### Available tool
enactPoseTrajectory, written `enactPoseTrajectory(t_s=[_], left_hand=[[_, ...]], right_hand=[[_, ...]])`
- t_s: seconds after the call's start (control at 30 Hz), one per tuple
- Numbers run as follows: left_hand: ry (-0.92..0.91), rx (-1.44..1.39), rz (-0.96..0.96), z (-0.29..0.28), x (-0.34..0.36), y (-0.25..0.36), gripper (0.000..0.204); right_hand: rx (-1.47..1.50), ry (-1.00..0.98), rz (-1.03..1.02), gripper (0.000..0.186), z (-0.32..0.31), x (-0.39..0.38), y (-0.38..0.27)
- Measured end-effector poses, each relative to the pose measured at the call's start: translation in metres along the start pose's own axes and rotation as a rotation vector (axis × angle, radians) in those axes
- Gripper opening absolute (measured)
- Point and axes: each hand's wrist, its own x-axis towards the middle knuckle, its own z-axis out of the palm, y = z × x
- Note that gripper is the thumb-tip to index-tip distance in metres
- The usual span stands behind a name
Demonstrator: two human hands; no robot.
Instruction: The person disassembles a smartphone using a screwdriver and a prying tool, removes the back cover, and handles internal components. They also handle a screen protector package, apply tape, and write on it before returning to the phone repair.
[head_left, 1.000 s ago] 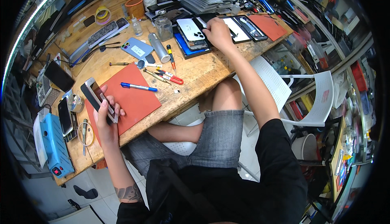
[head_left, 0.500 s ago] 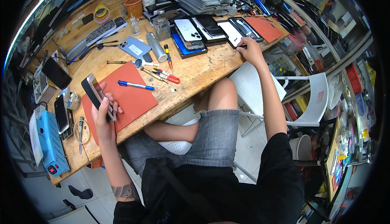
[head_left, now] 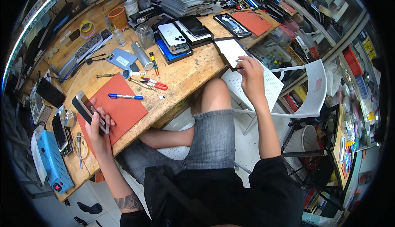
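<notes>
In my left hand (head_left: 98, 124) is a smartphone (head_left: 84, 106) held on edge, fingers and thumb wrapped round it, above the orange-red mat (head_left: 131, 111). At the table's front edge, my right hand (head_left: 252, 78) pinches the near corner of a flat black-rimmed panel (head_left: 228, 48) with a white face. That panel partly overhangs the edge above the white chair; whether it is a tray or a lid I cannot tell. A blue marker (head_left: 125, 97) lies on the mat. Beside the mat are red-handled cutters (head_left: 158, 84) and a yellow-and-black screwdriver (head_left: 153, 62).
Phones stacked on a blue-lined box (head_left: 176, 57) and an opened black device (head_left: 233, 25) stand farther back. A glass jar (head_left: 145, 36) and silver cylinder (head_left: 141, 55) are upright and lying respectively. A blue machine (head_left: 52, 165) sits at left, a white perforated chair (head_left: 267, 80) at right.
The black-rimmed panel has come toward me, away from the opened device, with my right hand gripping its corner. My left hand still holds the smartphone. The whole view has shifted slightly.
</notes>
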Motion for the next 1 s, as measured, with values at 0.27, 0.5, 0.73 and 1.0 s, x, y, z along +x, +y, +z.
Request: enactPoseTrajectory(t_s=[0.27,0.5,0.73,1.0], left_hand=[[0.013,0.011,-0.018,0.000,-0.002,0.000,0.062],[-0.039,-0.013,0.014,-0.002,-0.001,-0.001,0.062],[0.014,-0.073,0.006,-0.004,-0.002,-0.002,0.060],[0.198,0.017,0.124,0.001,-0.004,-0.003,0.060]], right_hand=[[0.045,-0.022,-0.077,0.022,-0.050,0.009,-0.058],[0.344,-0.134,-0.279,0.020,-0.008,0.010,-0.127],[0.609,-0.103,-0.341,0.010,0.070,0.002,-0.207],[0.694,-0.177,-0.455,0.014,0.139,0.002,-0.266]])
